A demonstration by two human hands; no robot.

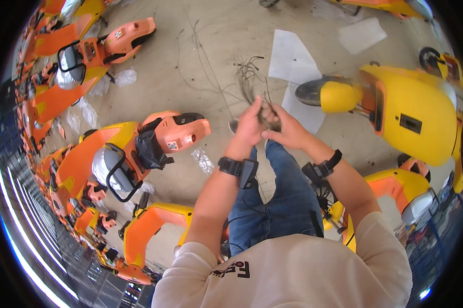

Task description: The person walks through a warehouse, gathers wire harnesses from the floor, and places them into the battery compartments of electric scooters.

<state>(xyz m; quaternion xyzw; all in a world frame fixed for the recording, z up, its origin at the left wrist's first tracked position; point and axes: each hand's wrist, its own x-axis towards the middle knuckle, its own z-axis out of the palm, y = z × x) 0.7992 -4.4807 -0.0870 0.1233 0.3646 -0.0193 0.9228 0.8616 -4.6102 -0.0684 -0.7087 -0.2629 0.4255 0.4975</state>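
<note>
Head view: the bundle of wires (246, 84) is between the two hands, in front of the jeans and above the floor (154, 77). Its upper part fans out past the fingertips, blurred, with bent dark ends; a short lower part shows between the palms. The left hand (249, 124) curls round it from the left, thumb on top. The right hand (289, 126) is more loosely bent, thumb and fingers about its lower part; the exact fingertip contact is hard to tell. A steady grip in one hand, with the other gathering strands at the same level, should keep the ends together. Loose wires (198, 49) trail beyond, left of the bundle; whether they join it is unclear, so gentle pulling seems wise. Farther out, a white sheet (292, 55) lies on the floor, with orange scooters (177, 134) toward its left edge and a yellow scooter (421, 110) toward its right.
</note>
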